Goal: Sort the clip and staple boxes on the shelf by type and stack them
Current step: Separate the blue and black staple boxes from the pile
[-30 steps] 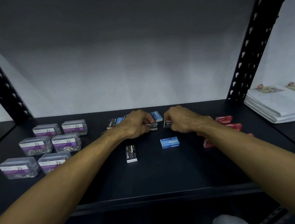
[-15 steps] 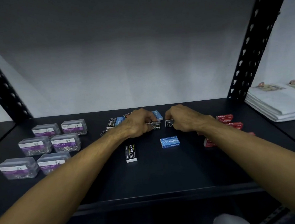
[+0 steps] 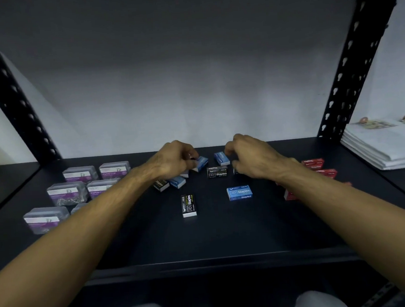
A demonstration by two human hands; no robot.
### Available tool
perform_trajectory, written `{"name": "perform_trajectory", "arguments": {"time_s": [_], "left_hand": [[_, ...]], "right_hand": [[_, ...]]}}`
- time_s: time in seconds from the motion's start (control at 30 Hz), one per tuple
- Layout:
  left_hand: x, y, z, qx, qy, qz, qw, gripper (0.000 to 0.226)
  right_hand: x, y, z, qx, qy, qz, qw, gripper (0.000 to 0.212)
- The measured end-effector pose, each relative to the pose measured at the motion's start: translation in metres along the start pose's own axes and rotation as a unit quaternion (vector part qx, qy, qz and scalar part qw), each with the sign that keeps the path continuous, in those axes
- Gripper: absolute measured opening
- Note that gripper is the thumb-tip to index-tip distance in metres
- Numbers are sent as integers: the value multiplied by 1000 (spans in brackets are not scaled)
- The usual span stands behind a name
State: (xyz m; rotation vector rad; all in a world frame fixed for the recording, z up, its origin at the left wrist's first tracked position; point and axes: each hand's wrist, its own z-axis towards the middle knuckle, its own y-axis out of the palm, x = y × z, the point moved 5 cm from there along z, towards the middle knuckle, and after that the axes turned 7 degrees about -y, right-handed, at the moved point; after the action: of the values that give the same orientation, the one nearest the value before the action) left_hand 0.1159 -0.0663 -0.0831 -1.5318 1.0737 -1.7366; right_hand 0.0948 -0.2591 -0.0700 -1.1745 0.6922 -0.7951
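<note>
Small staple boxes lie scattered mid-shelf. My left hand [image 3: 175,160] pinches a blue staple box [image 3: 201,163] at the back, tilted up off the shelf. My right hand [image 3: 253,160] hovers with fingers apart right beside another blue staple box [image 3: 222,158], holding nothing. Between the hands a black staple box [image 3: 218,171] lies free. Closer to me lie one black box [image 3: 188,205] and one blue box [image 3: 239,193]. A black box [image 3: 161,185] and a blue box [image 3: 178,181] sit under my left wrist. Red staple boxes [image 3: 313,164] are partly hidden behind my right forearm.
Several clear paper clip boxes [image 3: 67,193] with purple labels stand in rows at the left. Black perforated uprights [image 3: 348,54] frame the shelf. A stack of white papers [image 3: 385,146] lies on the neighbouring shelf to the right. The shelf's front edge [image 3: 217,263] is near me.
Both hands have left the black staple boxes in the middle and moved toward the back. My left hand has taken hold of a blue box; my right hand's fingers have spread.
</note>
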Motion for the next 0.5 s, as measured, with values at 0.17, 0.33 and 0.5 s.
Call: {"name": "perform_trajectory", "arguments": {"time_s": [0.17,0.33,0.5], "left_hand": [[-23,-23,-18,16,-24,16,999,16],[-48,-30,-29,15,-65,59,996,12],[-62,-18,-36,-8,-96,110,989,28]], "right_hand": [[-32,1,7,17,-28,27,999,25],[-66,13,8,-4,-25,72,997,17],[-90,32,4,-44,-16,86,995,17]]}}
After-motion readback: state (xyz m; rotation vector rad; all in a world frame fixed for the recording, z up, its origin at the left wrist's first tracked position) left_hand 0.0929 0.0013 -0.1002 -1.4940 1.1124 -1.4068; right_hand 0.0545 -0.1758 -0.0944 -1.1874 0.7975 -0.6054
